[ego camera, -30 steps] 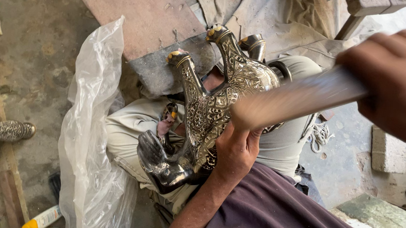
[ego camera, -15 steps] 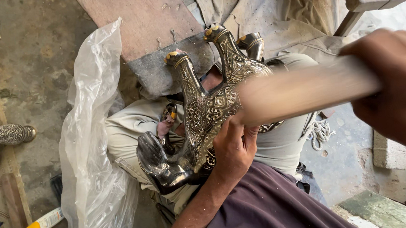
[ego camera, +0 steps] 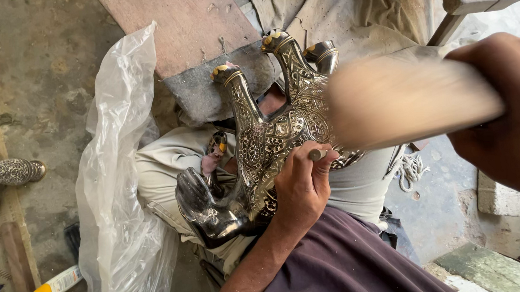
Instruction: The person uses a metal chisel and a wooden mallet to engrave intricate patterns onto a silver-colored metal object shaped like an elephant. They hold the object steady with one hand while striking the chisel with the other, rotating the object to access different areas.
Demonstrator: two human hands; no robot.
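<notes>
Nearest us, our right hand (ego camera: 504,110) has its fingers wrapped round a blurred wooden mallet (ego camera: 403,99). Below it, our left hand (ego camera: 302,182) pinches a small chisel (ego camera: 317,155) against the engraved metal animal figure (ego camera: 266,145) lying upturned on our lap. Farther left lies a clear plastic bag (ego camera: 120,192).

The person wears a dark plum short-sleeved shirt (ego camera: 353,261) at six o'clock and pale grey-beige trousers (ego camera: 170,164); both forearms are bare.
</notes>
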